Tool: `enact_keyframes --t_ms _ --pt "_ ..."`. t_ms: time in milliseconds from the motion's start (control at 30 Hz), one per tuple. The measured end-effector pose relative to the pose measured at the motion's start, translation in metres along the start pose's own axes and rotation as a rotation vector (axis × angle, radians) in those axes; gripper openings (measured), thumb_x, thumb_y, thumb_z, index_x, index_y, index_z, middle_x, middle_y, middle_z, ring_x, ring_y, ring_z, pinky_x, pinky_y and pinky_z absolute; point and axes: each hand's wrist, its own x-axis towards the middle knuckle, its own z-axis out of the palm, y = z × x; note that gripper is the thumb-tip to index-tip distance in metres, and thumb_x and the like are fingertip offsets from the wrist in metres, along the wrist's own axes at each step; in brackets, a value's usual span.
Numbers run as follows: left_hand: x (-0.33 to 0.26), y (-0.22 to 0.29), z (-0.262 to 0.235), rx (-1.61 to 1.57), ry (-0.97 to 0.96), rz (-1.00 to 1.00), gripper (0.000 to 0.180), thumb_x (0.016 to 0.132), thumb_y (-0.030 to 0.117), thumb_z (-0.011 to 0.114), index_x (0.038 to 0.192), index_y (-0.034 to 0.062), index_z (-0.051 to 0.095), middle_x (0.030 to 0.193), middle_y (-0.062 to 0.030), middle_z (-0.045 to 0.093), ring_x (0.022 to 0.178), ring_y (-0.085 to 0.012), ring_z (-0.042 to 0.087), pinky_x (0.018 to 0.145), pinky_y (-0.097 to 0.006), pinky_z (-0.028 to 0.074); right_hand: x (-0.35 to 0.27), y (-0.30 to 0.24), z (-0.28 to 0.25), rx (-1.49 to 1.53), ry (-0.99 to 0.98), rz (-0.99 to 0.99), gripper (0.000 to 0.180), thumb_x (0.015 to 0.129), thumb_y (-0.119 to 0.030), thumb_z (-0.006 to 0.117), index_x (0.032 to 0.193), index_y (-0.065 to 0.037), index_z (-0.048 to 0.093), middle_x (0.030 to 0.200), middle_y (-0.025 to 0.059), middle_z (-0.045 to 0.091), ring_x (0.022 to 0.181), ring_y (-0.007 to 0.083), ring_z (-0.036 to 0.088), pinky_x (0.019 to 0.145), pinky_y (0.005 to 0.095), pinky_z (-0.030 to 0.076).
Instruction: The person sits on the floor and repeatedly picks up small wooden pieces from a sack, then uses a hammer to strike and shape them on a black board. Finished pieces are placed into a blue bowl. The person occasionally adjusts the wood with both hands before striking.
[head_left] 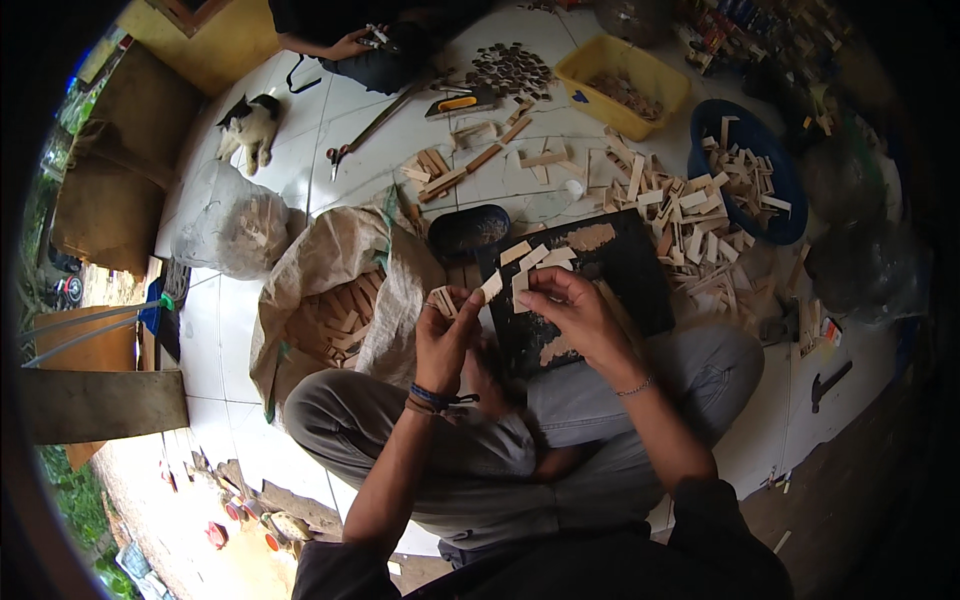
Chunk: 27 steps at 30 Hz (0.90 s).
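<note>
My left hand [443, 335] is closed on small pale wooden pieces [491, 286]; one sticks out past its thumb and a few more sit in the curled fingers. A short wooden strip [520, 291] is pinched between thumb and fingers of my right hand [582, 313]. Both hands are over my crossed legs, at the near left edge of a black board [642, 262]. On the board lie several loose wooden strips [533, 257] and brownish smeared patches [586, 237]. A dark oval tray [470, 228] stands just beyond my left hand.
An open sack of wooden pieces [262, 352] stands left. Right, a blue basin [704, 118] overflows with strips onto a pile [690, 215]. Farther off are a yellow tub [603, 57], a handsaw [462, 103], scissors [337, 158], a cat [250, 128] and another person's hand [350, 44]. A hammer [829, 385] lies right.
</note>
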Motion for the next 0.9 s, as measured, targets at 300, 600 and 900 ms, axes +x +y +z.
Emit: enact_keyframes --t_ms 300,600,900 --pt "-0.011 0.007 0.014 0.126 -0.183 0.025 0.025 0.1 0.021 0.074 0.117 0.0034 0.073 0.089 0.0029 0.07 0.076 -0.0036 0.061 0.069 -0.021 0.048 -0.006 0.03 -0.004 0.065 0.086 -0.023 0.02 0.098 -0.011 0.074 0.112 -0.001 0.064 0.108 0.0046 0.072 0.104 0.0093 0.066 0.093 0.0257 0.053" --pt "-0.009 0.006 0.011 0.162 -0.212 0.008 0.024 0.095 0.01 0.078 0.113 -0.0006 0.065 0.094 -0.0051 0.074 0.078 -0.009 0.067 0.069 -0.023 0.052 -0.018 0.027 0.005 -0.163 0.081 -0.146 0.017 0.098 -0.007 0.07 0.114 -0.002 0.069 0.102 0.0038 0.075 0.09 0.0064 0.068 0.075 0.0242 0.053" --pt "-0.004 0.002 0.014 0.178 -0.195 0.07 0.053 0.096 0.009 0.076 0.143 -0.0016 0.055 0.103 -0.0064 0.075 0.076 -0.0081 0.066 0.065 -0.022 0.052 -0.026 0.025 0.009 -0.373 0.065 -0.07 0.034 0.101 -0.009 0.065 0.134 -0.008 0.068 0.108 0.0083 0.077 0.086 0.0089 0.067 0.073 0.0265 0.051"
